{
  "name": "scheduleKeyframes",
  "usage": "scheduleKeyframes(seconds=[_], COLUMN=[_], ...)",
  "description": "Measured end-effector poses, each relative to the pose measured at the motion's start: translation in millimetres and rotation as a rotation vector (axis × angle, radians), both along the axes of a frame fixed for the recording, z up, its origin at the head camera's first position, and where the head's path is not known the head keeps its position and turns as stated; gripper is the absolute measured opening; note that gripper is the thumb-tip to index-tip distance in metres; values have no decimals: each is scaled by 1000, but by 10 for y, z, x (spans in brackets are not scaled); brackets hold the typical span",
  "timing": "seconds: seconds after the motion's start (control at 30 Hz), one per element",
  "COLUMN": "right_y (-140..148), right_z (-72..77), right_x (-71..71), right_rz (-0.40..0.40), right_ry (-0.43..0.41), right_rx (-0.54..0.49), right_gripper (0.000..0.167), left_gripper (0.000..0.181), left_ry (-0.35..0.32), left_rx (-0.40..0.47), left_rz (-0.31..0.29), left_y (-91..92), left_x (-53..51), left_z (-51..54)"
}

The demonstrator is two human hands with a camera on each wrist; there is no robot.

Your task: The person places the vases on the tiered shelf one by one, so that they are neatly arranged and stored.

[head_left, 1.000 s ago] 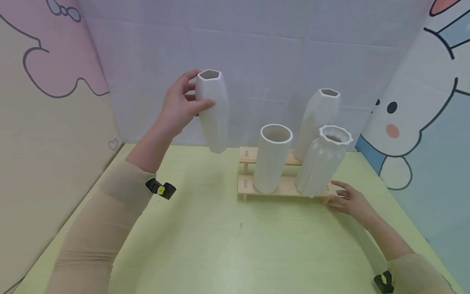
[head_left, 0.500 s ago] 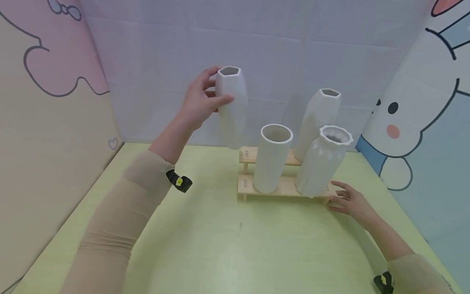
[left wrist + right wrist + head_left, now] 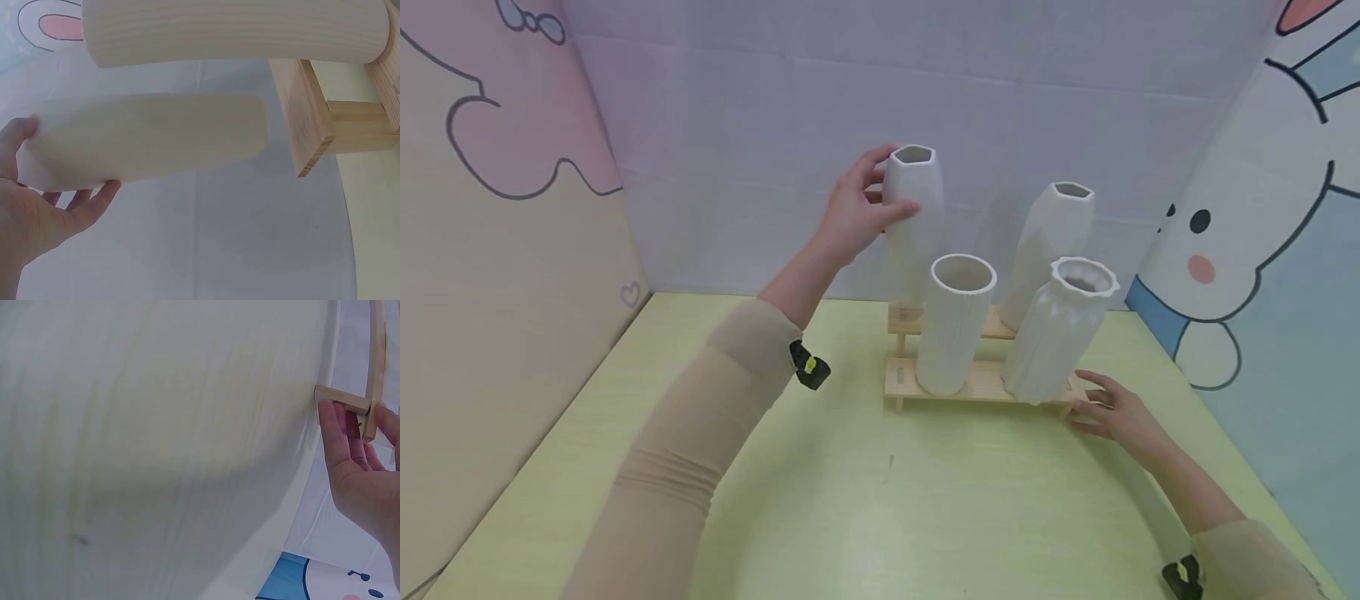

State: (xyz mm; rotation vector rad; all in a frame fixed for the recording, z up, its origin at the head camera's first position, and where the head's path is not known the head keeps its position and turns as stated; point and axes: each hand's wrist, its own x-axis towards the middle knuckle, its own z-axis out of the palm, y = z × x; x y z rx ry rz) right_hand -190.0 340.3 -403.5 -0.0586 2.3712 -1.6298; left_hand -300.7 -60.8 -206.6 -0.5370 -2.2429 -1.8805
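My left hand (image 3: 857,212) grips the upper part of a white faceted vase (image 3: 916,237), thumb in front. The vase is upright over the left end of the upper tier of a two-tier wooden stand (image 3: 904,379). A gap shows between its base and the upper board (image 3: 306,125) in the left wrist view. At the stand's lower right end, my right hand (image 3: 1123,417) holds the board's end and leg (image 3: 340,397) between thumb and fingers. The lower tier carries a ribbed cylindrical vase (image 3: 957,333) and a scalloped-rim vase (image 3: 1056,342). Behind them stands another faceted vase (image 3: 1052,242).
The stand is on a pale yellow-green table (image 3: 880,500), near the hanging white backdrop (image 3: 760,167). Cartoon-printed panels rise at the left (image 3: 535,250) and right (image 3: 1262,292). The cylindrical vase is just in front of the held one.
My left hand has carried the faceted vase rightward from beside the stand to over its upper tier, lowering it slightly at the end. My right hand and the other vases have stayed put.
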Motion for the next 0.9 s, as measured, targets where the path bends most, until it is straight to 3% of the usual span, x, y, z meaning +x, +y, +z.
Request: scheduleKeyframes(seconds=[0.37,0.6,0.9], right_y=[6,19,30], right_z=[-20,-43,-60], right_x=[-16,-33,-33], right_rz=[-1,-7,-8], right_ry=[2,-4,-1], right_rx=[-18,0,-28], right_gripper=[71,73,73], left_gripper=[69,69,72], left_ry=[10,17,44], left_rx=[-7,-14,-47], left_rz=[-11,-19,-38], left_y=[192,328,433], left_x=[-127,-153,-163], left_z=[-145,-252,-268])
